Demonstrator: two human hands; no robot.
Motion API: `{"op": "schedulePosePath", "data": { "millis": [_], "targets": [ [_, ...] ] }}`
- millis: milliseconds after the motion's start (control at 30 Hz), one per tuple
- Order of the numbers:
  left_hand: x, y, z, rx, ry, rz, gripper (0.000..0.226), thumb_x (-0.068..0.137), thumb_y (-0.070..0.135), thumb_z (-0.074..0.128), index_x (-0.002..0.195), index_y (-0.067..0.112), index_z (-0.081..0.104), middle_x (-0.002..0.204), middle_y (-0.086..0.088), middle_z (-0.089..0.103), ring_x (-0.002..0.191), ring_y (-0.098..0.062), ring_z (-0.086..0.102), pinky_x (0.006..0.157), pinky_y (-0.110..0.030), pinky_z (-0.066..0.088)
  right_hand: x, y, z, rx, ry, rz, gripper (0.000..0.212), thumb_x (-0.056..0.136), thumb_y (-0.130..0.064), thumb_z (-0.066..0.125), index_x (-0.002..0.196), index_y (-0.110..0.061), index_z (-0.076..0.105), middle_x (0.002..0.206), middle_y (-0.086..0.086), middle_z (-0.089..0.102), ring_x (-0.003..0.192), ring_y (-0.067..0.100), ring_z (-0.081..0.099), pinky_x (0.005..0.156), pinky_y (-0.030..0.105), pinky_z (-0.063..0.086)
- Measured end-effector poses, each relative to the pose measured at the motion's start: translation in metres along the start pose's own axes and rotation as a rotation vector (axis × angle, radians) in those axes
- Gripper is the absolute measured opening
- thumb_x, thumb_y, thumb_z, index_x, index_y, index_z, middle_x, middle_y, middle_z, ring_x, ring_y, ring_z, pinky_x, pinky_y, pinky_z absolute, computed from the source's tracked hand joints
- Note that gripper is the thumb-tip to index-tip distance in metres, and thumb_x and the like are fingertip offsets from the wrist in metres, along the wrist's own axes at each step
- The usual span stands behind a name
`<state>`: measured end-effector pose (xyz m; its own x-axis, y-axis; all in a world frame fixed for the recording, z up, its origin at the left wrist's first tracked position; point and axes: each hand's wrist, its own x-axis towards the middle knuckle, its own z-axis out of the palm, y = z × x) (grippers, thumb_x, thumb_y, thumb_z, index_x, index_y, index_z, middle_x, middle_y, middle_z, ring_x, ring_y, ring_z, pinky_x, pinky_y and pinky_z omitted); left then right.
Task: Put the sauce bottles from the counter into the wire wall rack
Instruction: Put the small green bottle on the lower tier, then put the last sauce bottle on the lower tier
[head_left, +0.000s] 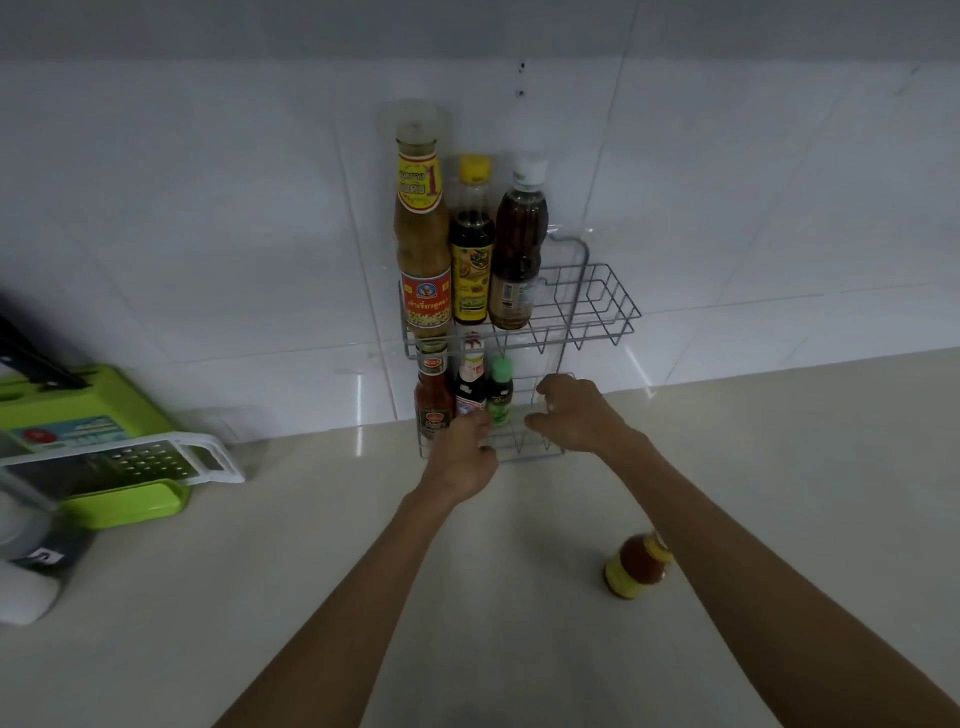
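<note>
A grey wire wall rack (597, 312) hangs on the tiled wall with two tiers. Three tall bottles stand in the upper tier: a tan sauce bottle (422, 234), a dark bottle with a yellow cap (470, 244) and a brown bottle with a white cap (518, 249). The lower tier (524, 452) holds a red chilli bottle (432, 395), a dark bottle with a red-and-white label (470, 379) and a small green-capped bottle (501, 389). My left hand (462, 452) reaches the lower tier's front, fingertips against the dark bottle's base. My right hand (574, 415) hovers right of the green-capped bottle, fingers apart. One yellow-labelled bottle (636, 569) stands on the counter under my right forearm.
A green box with a white grater (135, 462) lying on it sits at the left of the pale counter (519, 597). A black knife handle (36, 358) sticks up behind it. A white and grey appliance (26, 571) stands at the far left edge.
</note>
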<state>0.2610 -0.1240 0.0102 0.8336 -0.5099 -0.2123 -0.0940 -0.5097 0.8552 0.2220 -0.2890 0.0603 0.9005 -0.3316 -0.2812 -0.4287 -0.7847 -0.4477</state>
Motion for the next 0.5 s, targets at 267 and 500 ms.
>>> {"op": "schedulePosePath", "data": {
  "millis": [267,500],
  "targets": [
    [-0.061,0.013,0.053,0.046,-0.142,0.024,0.056,0.082,-0.003,0.05,0.136,0.01,0.053,0.136,-0.007,0.06,0.127,-0.016,0.056,0.098,-0.019,0.04,-0.145,0.056,-0.018,-0.533,-0.039,0.115,0.051,0.095,-0.059,0.042,0.124,-0.021,0.056,0.11,0.003,0.066,0.101,0.023,0.063,0.082,0.036,0.045],
    [-0.119,0.023,0.103,0.155,-0.3,0.096,0.066,0.08,0.014,0.069,0.142,0.016,0.046,0.142,-0.003,0.055,0.13,-0.016,0.053,0.102,-0.023,0.044,-0.178,0.07,0.017,-0.424,0.166,0.004,0.038,0.102,-0.042,0.037,0.103,-0.006,0.05,0.095,0.014,0.065,0.089,0.034,0.064,0.067,0.035,0.039]
  ]
}}
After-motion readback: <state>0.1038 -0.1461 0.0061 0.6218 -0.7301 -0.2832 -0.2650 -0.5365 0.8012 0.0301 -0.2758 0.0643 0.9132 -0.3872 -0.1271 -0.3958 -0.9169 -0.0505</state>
